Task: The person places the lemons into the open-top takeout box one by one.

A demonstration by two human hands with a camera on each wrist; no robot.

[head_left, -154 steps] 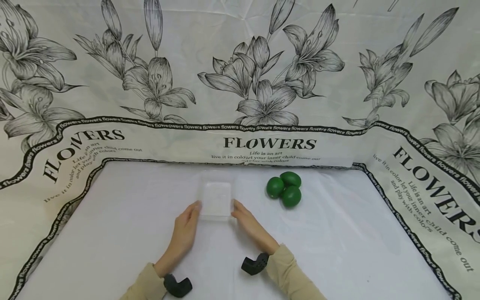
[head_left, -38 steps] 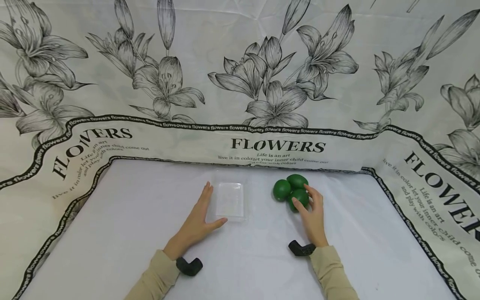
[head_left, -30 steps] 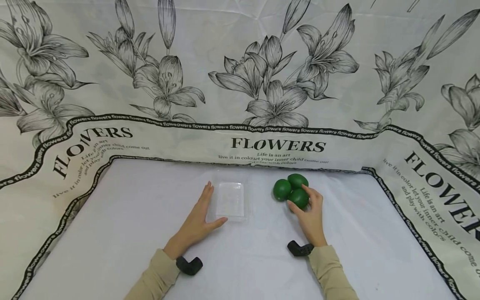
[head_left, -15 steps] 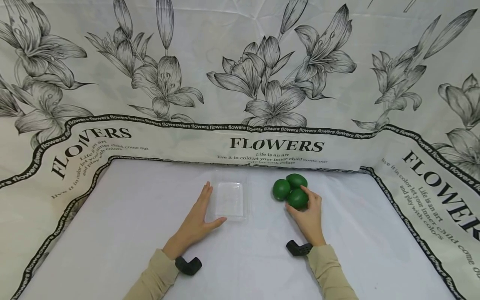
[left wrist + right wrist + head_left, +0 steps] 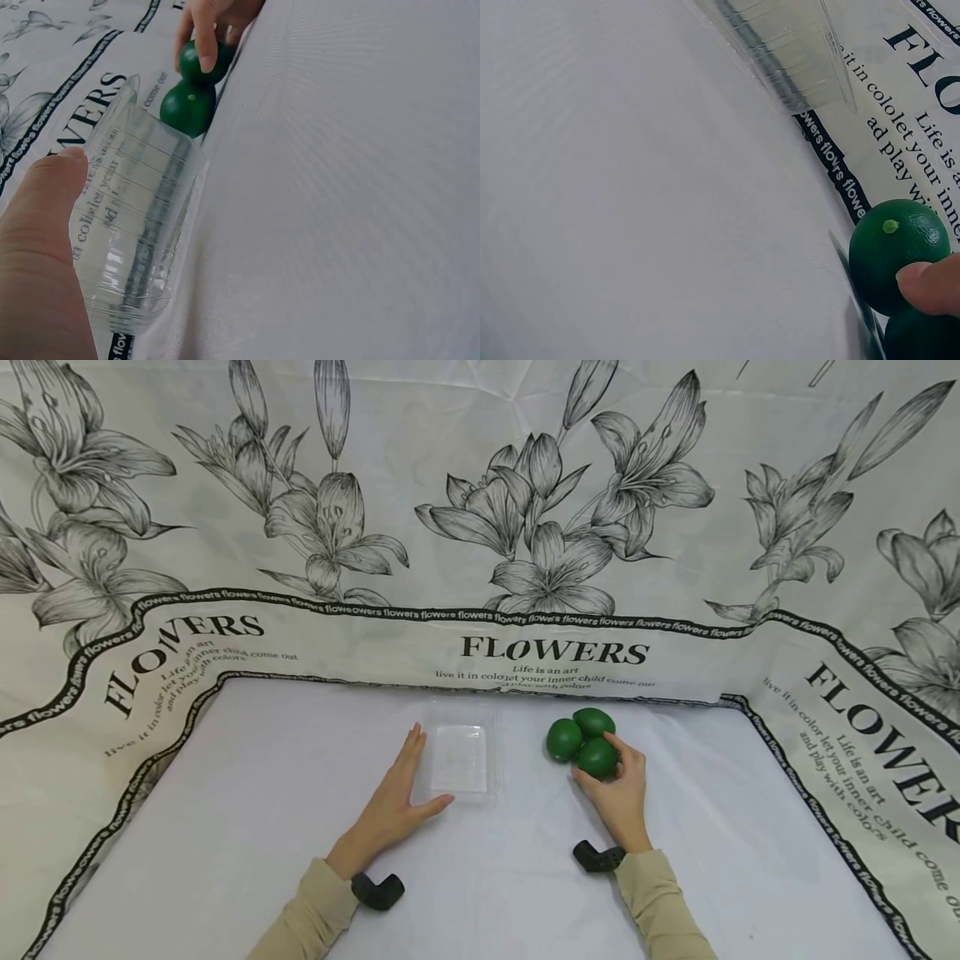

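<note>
Three glossy green limes sit bunched at the back right of the table in the head view. My right hand pinches the front lime, thumb on its near left side and fingers on its right. The left lime and the rear lime lie against it. In the right wrist view, the thumb presses on a lime with a pale stem spot. Left of the limes is a clear plastic box. My left hand lies along its left side, fingers straight and thumb spread at its front corner.
White cloth covers the table. Behind it rises a flower-printed curtain with a black lettered border, which also runs along both sides. A black wrist mount sits on the left arm, another on the right.
Earlier both hands held the box by its sides. The right hand has since gone right to the limes, its thumb sliding round the front one. The left hand now stays beside the box, fingers spread.
</note>
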